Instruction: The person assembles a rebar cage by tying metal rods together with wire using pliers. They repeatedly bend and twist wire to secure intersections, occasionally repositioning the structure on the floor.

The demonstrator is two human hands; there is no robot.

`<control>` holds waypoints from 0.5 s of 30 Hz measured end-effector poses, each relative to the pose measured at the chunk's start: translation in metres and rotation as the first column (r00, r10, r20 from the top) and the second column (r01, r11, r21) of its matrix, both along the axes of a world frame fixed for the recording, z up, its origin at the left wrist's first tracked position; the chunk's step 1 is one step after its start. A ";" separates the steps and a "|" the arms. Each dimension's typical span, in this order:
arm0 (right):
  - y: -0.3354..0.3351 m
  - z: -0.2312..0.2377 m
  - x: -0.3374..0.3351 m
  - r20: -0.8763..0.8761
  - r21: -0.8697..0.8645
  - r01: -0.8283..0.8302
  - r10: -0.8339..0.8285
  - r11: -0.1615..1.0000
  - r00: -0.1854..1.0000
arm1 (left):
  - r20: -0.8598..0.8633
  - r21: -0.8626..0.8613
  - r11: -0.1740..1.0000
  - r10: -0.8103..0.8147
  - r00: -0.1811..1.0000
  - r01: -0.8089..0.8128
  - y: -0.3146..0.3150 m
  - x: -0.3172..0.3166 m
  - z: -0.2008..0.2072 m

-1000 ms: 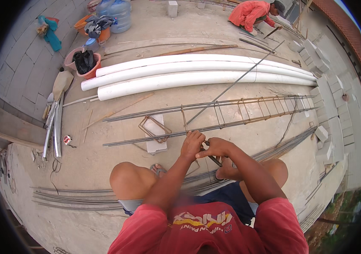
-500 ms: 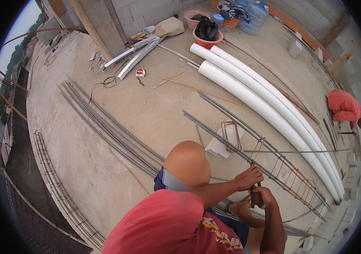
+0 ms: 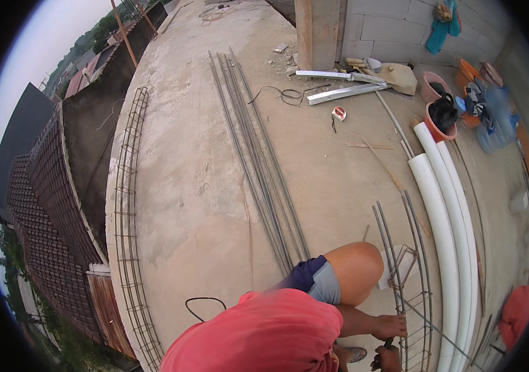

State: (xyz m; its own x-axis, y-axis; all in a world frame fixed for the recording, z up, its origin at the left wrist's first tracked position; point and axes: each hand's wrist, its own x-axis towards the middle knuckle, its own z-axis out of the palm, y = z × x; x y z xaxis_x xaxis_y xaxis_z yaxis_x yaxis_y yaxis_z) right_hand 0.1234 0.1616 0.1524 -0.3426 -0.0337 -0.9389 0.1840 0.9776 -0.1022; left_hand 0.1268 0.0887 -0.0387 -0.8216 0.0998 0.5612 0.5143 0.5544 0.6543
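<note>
At the lower right, a rebar cage (image 3: 426,322) of long steel bars joined by thin cross ties lies beside my bent knee. My left hand (image 3: 391,327) is closed at its nearest bar, fingertips against the steel. Just below, my right hand (image 3: 388,358) is closed around a dark hand tool that looks like pincers (image 3: 389,341), held close to the same bar. The tool's jaws are partly hidden by my hands. Beyond my left hand, a loose rectangular stirrup (image 3: 404,266) leans on a pale block (image 3: 391,279) beside the bars.
Long white pipes (image 3: 433,211) run along the cage's right side. Loose rebars (image 3: 258,167) lie ahead; another cage (image 3: 129,217) follows the slab edge at left, above roofs. Metal channels (image 3: 345,93), a tape measure (image 3: 339,113) and tubs (image 3: 441,121) lie farther off. A person in red (image 3: 516,316) is at right.
The view has swung left, so the cage, pipes and my hands now appear farther right and lower. Both hands stay at the cage, the tool still in my right hand.
</note>
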 end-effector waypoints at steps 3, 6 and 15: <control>0.003 0.020 0.017 0.233 -0.333 0.584 -0.536 0.740 0.811 | -0.115 0.070 0.991 0.117 0.986 -0.110 -0.026 0.023 0.040; 0.017 0.008 0.020 0.418 -0.473 0.693 -0.554 0.543 0.720 | -0.157 0.077 0.991 0.124 0.980 -0.113 -0.011 0.019 0.031; 0.002 0.007 -0.008 -0.261 0.330 -0.737 0.808 0.589 0.529 | -0.077 -0.019 0.993 -0.118 0.990 0.117 0.021 -0.018 0.001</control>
